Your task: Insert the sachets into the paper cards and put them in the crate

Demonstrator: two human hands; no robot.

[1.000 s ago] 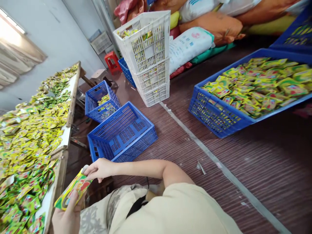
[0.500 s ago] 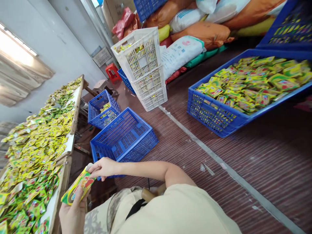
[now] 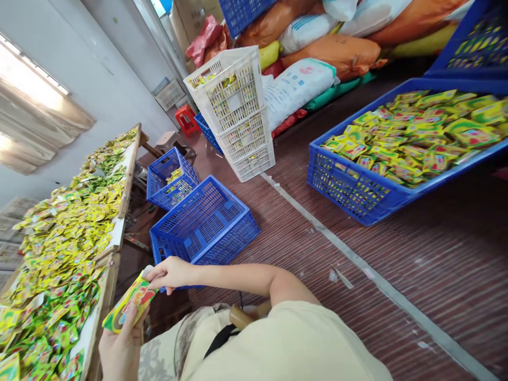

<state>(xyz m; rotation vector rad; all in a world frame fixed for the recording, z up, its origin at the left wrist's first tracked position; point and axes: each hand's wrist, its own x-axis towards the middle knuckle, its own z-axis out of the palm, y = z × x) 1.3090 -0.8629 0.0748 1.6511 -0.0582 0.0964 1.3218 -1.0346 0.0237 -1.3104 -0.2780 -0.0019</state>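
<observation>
My left hand (image 3: 121, 341) is wrapped round the lower part of a yellow-and-green printed packet (image 3: 137, 299), with the thumb across its front. The packet tilts up to the right, and a pale, whitish edge shows at its upper end. There the fingers of my right hand (image 3: 172, 272) are bent and pressed together at the packet's top corner. Whether they hold anything besides the packet is hidden. To the left of both hands, many small yellow and green sachets (image 3: 75, 227) lie heaped on a long wood-edged table (image 3: 103, 301).
An open blue crate (image 3: 208, 222) stands on the floor beyond my right hand, with a smaller blue crate (image 3: 171, 180) behind it. White crates (image 3: 242, 116) are stacked farther back. A blue crate (image 3: 349, 196) full of sachets stands at right. Large sacks (image 3: 301, 90) are piled behind.
The view has shifted slightly, so the surroundings sit a little farther right. Both hands keep the same hold on the packet.
</observation>
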